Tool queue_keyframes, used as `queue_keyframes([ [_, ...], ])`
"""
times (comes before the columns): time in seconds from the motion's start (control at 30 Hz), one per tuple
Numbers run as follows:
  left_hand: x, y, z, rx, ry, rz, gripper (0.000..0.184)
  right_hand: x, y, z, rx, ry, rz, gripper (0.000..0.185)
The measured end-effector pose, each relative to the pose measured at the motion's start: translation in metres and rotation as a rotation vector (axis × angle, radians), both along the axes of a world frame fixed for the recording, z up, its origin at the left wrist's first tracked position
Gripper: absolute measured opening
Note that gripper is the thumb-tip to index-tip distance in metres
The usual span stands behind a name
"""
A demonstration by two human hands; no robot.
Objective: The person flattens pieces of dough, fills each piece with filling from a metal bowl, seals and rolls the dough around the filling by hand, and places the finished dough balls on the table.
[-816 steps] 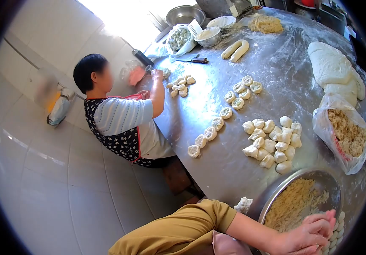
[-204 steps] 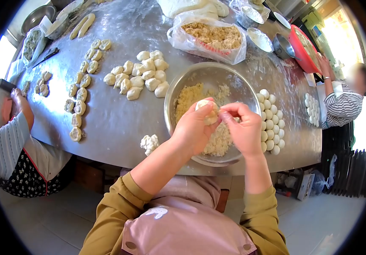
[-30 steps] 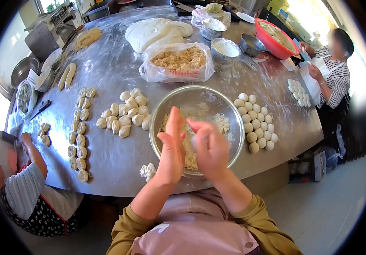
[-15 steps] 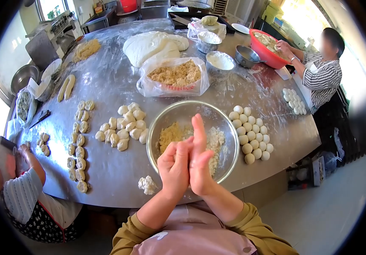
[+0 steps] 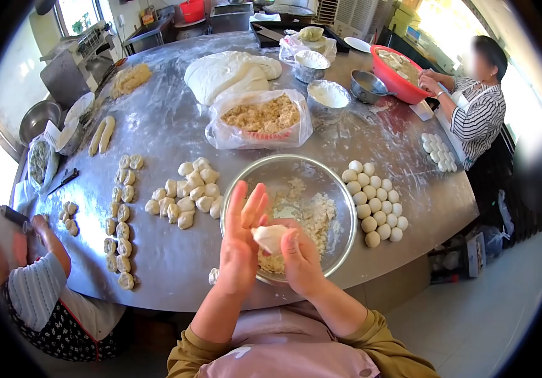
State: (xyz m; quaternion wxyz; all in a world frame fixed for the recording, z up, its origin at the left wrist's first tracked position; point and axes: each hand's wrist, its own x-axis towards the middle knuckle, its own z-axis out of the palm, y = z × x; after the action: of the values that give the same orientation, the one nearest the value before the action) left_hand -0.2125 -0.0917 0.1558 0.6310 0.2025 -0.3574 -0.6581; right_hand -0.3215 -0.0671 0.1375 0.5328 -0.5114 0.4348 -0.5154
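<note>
A small pale dough piece [image 5: 270, 239] is gripped by my right hand [image 5: 301, 259], thumb on its near side. My left hand [image 5: 238, 249] is upright beside it, palm turned inward and fingers apart, at the dough's left edge. Both hands are over the near part of a steel bowl [image 5: 344, 252] holding yellowish and whitish crumbs [image 5: 318, 217]. Rows of smooth round dough balls [image 5: 373, 203] lie right of the bowl. Rough dough lumps [image 5: 186, 192] lie left of it.
Beyond the bowl stand a plastic bag of crumbly filling [image 5: 261, 120] and a large dough slab [image 5: 227, 74]. Flattened dough pieces [image 5: 123, 230] line the left. One person [image 5: 482, 116] works at a red basin [image 5: 400, 75] on the right; another [image 5: 38, 283] is at the left edge.
My palms, pressed together half a second ago, have parted, and the dough piece now shows in my right hand. The left hand's fingers have spread.
</note>
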Motion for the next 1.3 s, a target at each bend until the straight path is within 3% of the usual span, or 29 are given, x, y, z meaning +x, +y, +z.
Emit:
queue_keyframes([
  [0.03,-0.001,0.000,-0.003,-0.069,-0.138,0.067,0.063,-0.001,0.001,-0.001,0.049,0.009,0.062,0.054],
  [0.1,0.010,-0.004,-0.025,-0.262,-0.306,-0.044,0.052,0.001,0.002,0.000,-0.143,0.176,0.027,0.053],
  [0.13,0.006,-0.005,-0.025,-0.299,-0.282,0.064,0.047,0.003,0.003,0.001,-0.238,0.258,0.011,0.053],
  [0.23,0.009,0.000,-0.021,-0.080,-0.281,0.171,0.048,0.011,0.009,0.009,-0.198,0.193,-0.035,0.047],
  [0.27,0.007,-0.003,-0.024,-0.211,-0.291,0.192,0.048,0.011,0.008,0.008,-0.196,0.156,-0.024,0.047],
  [0.3,-0.001,-0.001,-0.010,-0.050,-0.133,0.218,0.049,0.009,0.006,0.007,-0.195,0.118,-0.014,0.047],
  [0.33,-0.014,0.007,0.013,0.114,0.026,0.243,0.049,0.002,0.010,0.016,0.069,0.028,0.077,0.060],
  [0.43,-0.011,0.012,0.016,0.033,-0.039,0.207,0.055,-0.013,0.007,0.000,0.172,-0.107,0.233,0.055],
  [0.47,0.002,0.009,0.000,-0.109,-0.231,0.142,0.056,-0.013,0.007,-0.001,0.162,-0.119,0.253,0.052],
  [0.5,0.009,0.006,-0.010,-0.251,-0.421,0.074,0.058,-0.005,0.010,0.005,0.087,-0.080,0.226,0.048],
  [0.63,0.010,0.002,-0.024,-0.275,-0.326,0.165,0.049,0.016,0.004,-0.001,-0.453,0.329,-0.172,0.051],
  [0.67,0.010,0.000,-0.022,-0.310,-0.327,0.125,0.051,0.015,0.004,0.001,-0.366,0.246,-0.149,0.056],
  [0.73,-0.020,0.011,0.023,0.098,0.043,0.290,0.052,0.004,0.009,0.004,-0.096,-0.005,-0.028,0.064],
  [0.77,-0.022,0.011,0.024,0.063,0.019,0.297,0.052,-0.002,0.013,0.008,0.087,-0.171,0.076,0.067],
  [0.83,-0.025,0.013,0.026,-0.006,-0.027,0.312,0.054,-0.003,0.014,0.013,0.022,-0.062,0.125,0.068],
  [0.9,0.006,0.004,-0.007,-0.415,-0.427,0.094,0.061,-0.009,0.012,0.001,-0.106,0.004,0.268,0.062],
  [1.03,0.010,0.001,-0.019,-0.390,-0.337,0.115,0.051,0.018,0.010,0.006,-0.335,0.186,-0.188,0.057],
  [1.07,0.007,0.005,-0.014,-0.355,-0.324,0.121,0.051,0.013,0.012,0.007,-0.208,0.077,-0.105,0.056],
  [1.13,-0.020,0.017,0.022,-0.028,0.020,0.253,0.054,-0.001,0.017,0.012,0.049,-0.139,0.061,0.054],
  [1.23,0.010,0.010,-0.005,-0.326,-0.441,0.065,0.065,-0.001,0.013,0.021,-0.113,-0.069,0.160,0.053],
  [1.3,0.018,-0.004,-0.029,-0.537,-0.294,-0.015,0.065,0.001,0.010,0.015,-0.279,0.083,0.098,0.053],
])
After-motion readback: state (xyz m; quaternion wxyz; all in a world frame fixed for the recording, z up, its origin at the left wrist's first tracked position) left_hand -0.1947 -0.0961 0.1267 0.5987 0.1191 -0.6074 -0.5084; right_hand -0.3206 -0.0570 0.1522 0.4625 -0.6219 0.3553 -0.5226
